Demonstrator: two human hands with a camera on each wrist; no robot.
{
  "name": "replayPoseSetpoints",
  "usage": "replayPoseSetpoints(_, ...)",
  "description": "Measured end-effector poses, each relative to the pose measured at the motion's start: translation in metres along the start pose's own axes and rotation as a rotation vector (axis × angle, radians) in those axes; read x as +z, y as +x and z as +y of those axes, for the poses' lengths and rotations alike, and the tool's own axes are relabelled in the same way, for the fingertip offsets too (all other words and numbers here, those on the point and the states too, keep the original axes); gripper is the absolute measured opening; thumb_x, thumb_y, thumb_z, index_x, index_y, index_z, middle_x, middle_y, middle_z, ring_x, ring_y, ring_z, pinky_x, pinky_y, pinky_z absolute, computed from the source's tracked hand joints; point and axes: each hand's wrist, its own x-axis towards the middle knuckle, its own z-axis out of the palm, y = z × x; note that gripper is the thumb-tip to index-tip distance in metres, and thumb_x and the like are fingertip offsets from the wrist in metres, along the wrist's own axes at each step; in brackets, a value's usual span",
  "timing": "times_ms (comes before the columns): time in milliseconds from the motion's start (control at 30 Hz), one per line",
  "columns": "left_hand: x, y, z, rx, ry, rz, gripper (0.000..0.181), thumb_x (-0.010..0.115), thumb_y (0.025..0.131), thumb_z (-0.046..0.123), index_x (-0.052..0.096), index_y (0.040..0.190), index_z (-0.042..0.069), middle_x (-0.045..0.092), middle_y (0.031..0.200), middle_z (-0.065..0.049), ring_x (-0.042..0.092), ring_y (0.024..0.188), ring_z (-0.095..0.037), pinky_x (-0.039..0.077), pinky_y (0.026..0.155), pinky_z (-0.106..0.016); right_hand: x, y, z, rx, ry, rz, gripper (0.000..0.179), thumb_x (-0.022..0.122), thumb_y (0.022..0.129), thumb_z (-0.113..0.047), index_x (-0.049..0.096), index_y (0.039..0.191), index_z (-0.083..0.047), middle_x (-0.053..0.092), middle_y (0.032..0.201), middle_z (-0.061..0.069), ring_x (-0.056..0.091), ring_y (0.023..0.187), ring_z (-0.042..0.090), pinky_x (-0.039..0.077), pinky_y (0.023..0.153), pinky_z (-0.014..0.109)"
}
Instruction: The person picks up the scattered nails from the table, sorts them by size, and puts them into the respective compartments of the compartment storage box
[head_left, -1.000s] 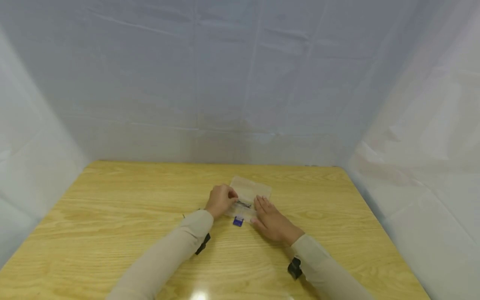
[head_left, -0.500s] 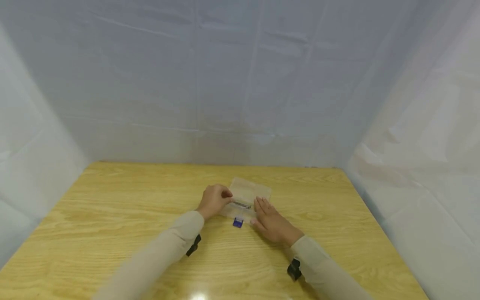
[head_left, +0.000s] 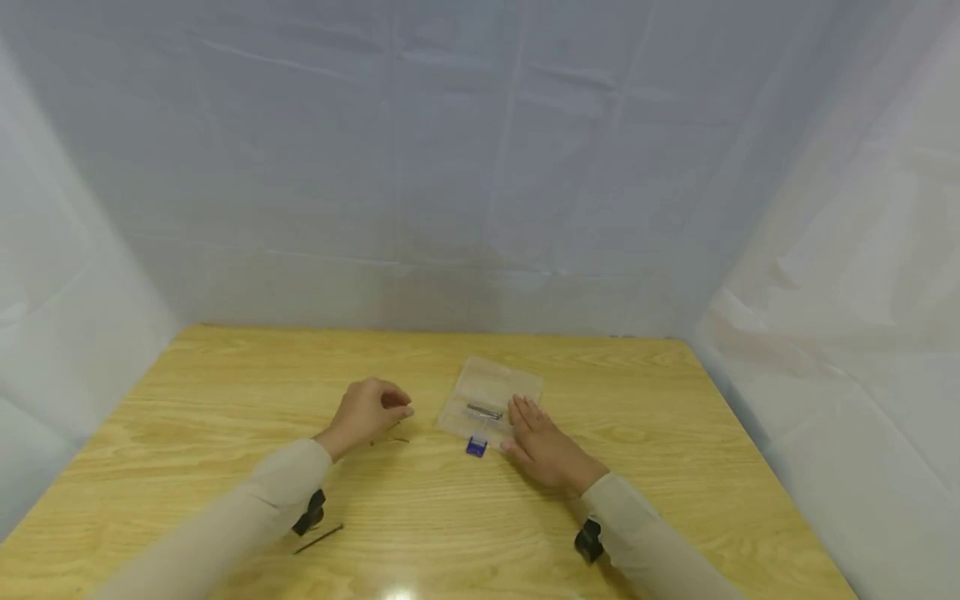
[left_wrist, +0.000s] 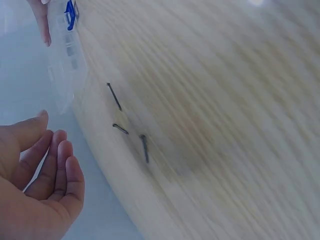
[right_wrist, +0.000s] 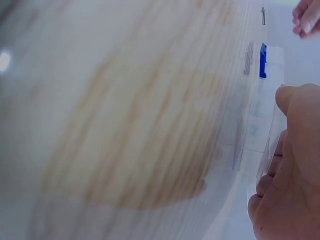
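at the right side of the clear box (head_left: 489, 379), the right hand (head_left: 546, 443) is resting with fingers extended, probably steadying it; metal nails (head_left: 484, 412) are lying inside. left of the box, the left hand (head_left: 366, 414) is hovering, thumb and fingers narrowly apart, visibly holding nothing, near loose nails (left_wrist: 145, 148) seemingly placed within reach.

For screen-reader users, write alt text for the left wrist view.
An empty, loosely curled left hand near three dark nails or screws on a wood-grain tabletop. Upper left: a clear plastic box with a blue latch, a right hand at its edge.
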Motion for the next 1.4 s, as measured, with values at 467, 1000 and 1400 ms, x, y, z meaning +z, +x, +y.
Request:
replayPoseSetpoints(467,-0.032,-0.064,-0.027,-0.011,0.026,-0.05,0.013,0.074,0.083,0.012,0.073,0.092,0.003,0.072,0.086,-0.004,0.065,0.075,-0.014,0.055,0.067,-0.031,0.0,0.0,0.0,0.001,0.007,-0.012,0.063,0.035,0.105,-0.032,0.015,0.148,0.01,0.012,0.155,0.027,0.01,0.144,0.04,0.015,0.116,0.05)
replayPoseSetpoints(1000,-0.031,-0.142,-0.035,-0.189,-0.031,-0.078,0.015,0.075,0.082,0.023,0.074,0.09,0.011,0.07,0.084,0.005,0.061,0.072,-0.004,0.051,0.063,-0.019,0.0,-0.001,-0.002,0.005,-0.007,-0.022,0.063,0.032,0.106,-0.034,0.013,0.149,0.008,0.01,0.156,0.025,0.009,0.145,0.038,0.014,0.117,0.049)
replayPoseSetpoints(1400,-0.024,-0.17,-0.049,-0.246,0.071,-0.091,0.013,0.08,0.074,0.018,0.073,0.084,0.014,0.065,0.073,0.009,0.053,0.062,0.002,0.047,0.058,-0.017,-0.001,0.0,0.0,0.007,-0.019,-0.026,0.064,0.031,0.105,-0.035,0.013,0.149,0.007,0.01,0.156,0.024,0.009,0.145,0.038,0.014,0.117,0.048)
